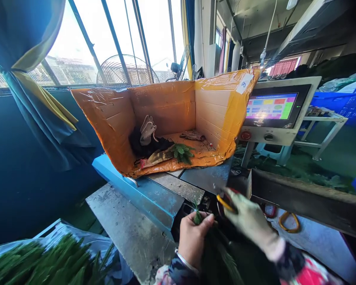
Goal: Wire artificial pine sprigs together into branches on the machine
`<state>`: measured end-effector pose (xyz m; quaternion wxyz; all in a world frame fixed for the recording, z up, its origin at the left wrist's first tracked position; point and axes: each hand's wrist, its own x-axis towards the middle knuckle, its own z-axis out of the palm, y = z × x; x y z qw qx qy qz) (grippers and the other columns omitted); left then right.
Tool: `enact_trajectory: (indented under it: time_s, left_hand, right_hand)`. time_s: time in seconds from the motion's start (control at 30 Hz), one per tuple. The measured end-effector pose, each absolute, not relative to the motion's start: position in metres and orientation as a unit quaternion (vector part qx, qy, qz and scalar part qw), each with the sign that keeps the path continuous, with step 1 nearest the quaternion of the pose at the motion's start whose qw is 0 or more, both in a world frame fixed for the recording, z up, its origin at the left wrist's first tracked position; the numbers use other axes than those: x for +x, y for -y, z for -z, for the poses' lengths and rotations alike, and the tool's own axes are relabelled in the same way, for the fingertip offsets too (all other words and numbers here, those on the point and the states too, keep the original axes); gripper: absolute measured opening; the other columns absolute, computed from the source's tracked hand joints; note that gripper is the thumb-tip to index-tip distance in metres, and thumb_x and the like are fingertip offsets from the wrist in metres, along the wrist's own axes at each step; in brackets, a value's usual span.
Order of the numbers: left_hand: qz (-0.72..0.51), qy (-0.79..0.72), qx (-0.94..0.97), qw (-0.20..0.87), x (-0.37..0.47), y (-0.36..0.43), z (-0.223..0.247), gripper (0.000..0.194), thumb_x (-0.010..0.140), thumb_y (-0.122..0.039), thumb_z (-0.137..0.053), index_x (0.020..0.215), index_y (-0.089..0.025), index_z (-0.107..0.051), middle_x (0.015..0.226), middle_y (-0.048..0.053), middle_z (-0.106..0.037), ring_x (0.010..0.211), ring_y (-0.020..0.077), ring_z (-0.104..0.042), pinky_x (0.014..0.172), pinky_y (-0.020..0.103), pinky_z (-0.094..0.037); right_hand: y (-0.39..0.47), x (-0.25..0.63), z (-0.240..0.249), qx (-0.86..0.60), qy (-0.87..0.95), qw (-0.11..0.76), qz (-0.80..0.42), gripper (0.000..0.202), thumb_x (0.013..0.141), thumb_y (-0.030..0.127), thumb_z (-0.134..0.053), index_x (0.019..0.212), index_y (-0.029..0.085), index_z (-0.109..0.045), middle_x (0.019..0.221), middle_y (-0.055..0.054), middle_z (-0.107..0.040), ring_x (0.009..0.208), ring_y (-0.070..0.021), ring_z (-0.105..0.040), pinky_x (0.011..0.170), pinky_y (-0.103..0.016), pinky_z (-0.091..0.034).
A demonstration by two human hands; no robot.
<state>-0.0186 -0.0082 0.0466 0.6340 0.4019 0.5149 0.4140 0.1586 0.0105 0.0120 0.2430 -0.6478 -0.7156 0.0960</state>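
My left hand [194, 237] is closed at the front edge of the machine, thumb and fingers pinching a green artificial pine sprig [197, 217]. Its tip sticks up past the fingers. To the right, my right hand [249, 217] wears a pale glove and is smeared by motion. It is closed around a hand tool with a yellow-orange handle [224, 203]; the blur hides its exact kind. The two hands are apart. Below them, more green needle branches [230, 261] lie in shadow over my lap.
An orange taped cardboard box [166, 97], open at the front, stands on the blue machine [145, 198] with a cloth, a sprig and scraps inside. A control panel [273, 107] is at right, above a metal trough [299, 198]. Green branches [53, 261] fill a bag at lower left.
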Motion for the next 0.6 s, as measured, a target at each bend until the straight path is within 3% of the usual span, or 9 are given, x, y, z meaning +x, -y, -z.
enact_trajectory:
  time_s: [0.1,0.23,0.3,0.37,0.47,0.6]
  left_hand:
    - [-0.423,-0.480,0.316,0.701,-0.032,0.013,-0.054,0.029,0.057,-0.036,-0.074,0.066,-0.014,-0.057,0.060,0.003,-0.064,0.052,0.0118,-0.053,0.055,0.025,-0.040]
    - [-0.441,-0.490,0.294,0.692,-0.050,0.023,-0.051,0.030,0.055,-0.034,-0.076,0.065,-0.013,-0.057,0.054,0.000,-0.060,0.048,0.0090,-0.050,0.052,0.022,-0.039]
    - [-0.450,-0.507,0.290,0.676,-0.058,0.026,-0.047,0.029,0.055,-0.033,-0.076,0.064,-0.013,-0.057,0.051,-0.001,-0.058,0.046,0.0077,-0.048,0.050,0.021,-0.037]
    - [-0.452,-0.521,0.283,0.667,-0.063,0.027,-0.042,0.029,0.055,-0.034,-0.076,0.064,-0.012,-0.059,0.052,-0.001,-0.058,0.046,0.0077,-0.048,0.050,0.021,-0.038]
    - [-0.429,-0.517,0.309,0.673,-0.069,0.027,-0.036,0.031,0.054,-0.035,-0.076,0.069,-0.011,-0.064,0.057,0.002,-0.061,0.051,0.0092,-0.051,0.054,0.022,-0.039]
    - [-0.370,-0.483,0.337,0.719,-0.070,0.028,-0.035,0.042,0.052,-0.035,-0.077,0.085,-0.009,-0.068,0.067,0.007,-0.066,0.060,0.0124,-0.055,0.061,0.024,-0.041]
  right_hand:
    - [-0.059,0.169,-0.036,-0.662,0.703,0.237,-0.109,0.050,0.076,0.025,-0.048,0.124,0.012,-0.045,0.113,-0.016,-0.054,0.102,-0.0287,-0.053,0.088,-0.043,-0.041]
    - [-0.058,0.153,-0.059,-0.621,0.723,0.258,-0.157,0.055,0.078,0.032,-0.050,0.129,0.016,-0.038,0.128,-0.014,-0.043,0.117,-0.0282,-0.040,0.097,-0.041,-0.032]
    - [-0.023,0.134,-0.064,-0.546,0.757,0.251,-0.257,0.059,0.078,0.039,-0.050,0.132,0.021,-0.035,0.123,-0.006,-0.051,0.111,-0.0217,-0.049,0.092,-0.030,-0.040]
    - [0.017,0.116,-0.062,-0.390,0.718,0.232,-0.528,0.065,0.074,0.034,-0.057,0.133,0.027,-0.032,0.121,-0.001,-0.053,0.108,-0.0226,-0.051,0.091,-0.030,-0.041]
    - [0.061,0.100,-0.052,-0.378,0.606,0.269,-0.646,0.055,0.073,0.025,-0.060,0.125,0.033,-0.044,0.120,0.002,-0.055,0.108,-0.0231,-0.050,0.092,-0.031,-0.040]
    - [0.077,0.102,-0.040,-0.382,0.473,0.296,-0.737,0.042,0.080,0.028,-0.053,0.122,0.031,-0.049,0.120,-0.001,-0.055,0.106,-0.0225,-0.052,0.089,-0.034,-0.042]
